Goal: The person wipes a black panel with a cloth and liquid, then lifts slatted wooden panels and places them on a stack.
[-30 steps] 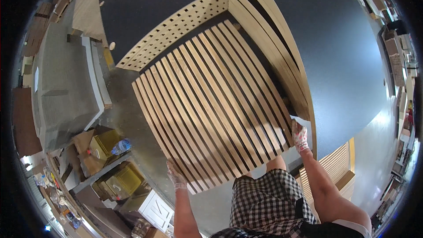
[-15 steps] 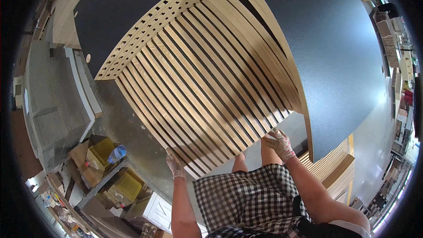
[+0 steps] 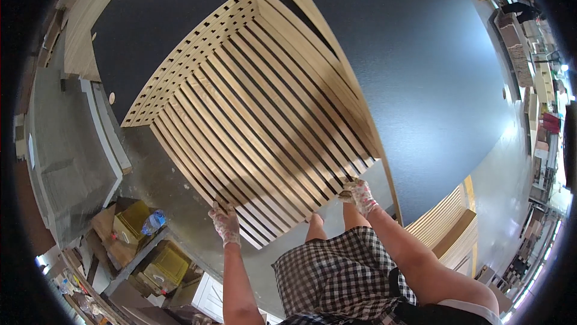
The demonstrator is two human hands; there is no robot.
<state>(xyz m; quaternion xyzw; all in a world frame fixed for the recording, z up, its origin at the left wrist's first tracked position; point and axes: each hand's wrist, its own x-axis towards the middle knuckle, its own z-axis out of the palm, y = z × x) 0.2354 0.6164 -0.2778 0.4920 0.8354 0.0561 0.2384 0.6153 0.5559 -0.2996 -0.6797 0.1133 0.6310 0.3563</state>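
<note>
- Two gloved hands grip the near end of a big wooden slatted panel (image 3: 258,120), which fills the middle of the frame and stands against a dark wall.
- Low in the frame, a checked skirt (image 3: 342,277) and both bare forearms come up from the bottom edge toward the panel.
- The left hand (image 3: 225,223), in a patterned glove, sits lower left of centre with its fingers curled closed over the ends of the slats at the panel's lower left corner.
- The right hand (image 3: 359,194), gloved the same, is lower right of centre, clamped round the panel's lower right corner where the last slats meet the side rail.
- Just beside the right forearm, at lower right, a second slatted wooden piece (image 3: 448,223) leans apart from the first.
- At lower left, yellow crates (image 3: 162,265) and cardboard boxes stand on the floor, a plastic bottle (image 3: 153,223) resting on one of them.
- Farther off, the dark wall (image 3: 433,72) spreads across the upper right.
- At the upper left edge, pale wooden boards (image 3: 81,36) lean by the wall.
</note>
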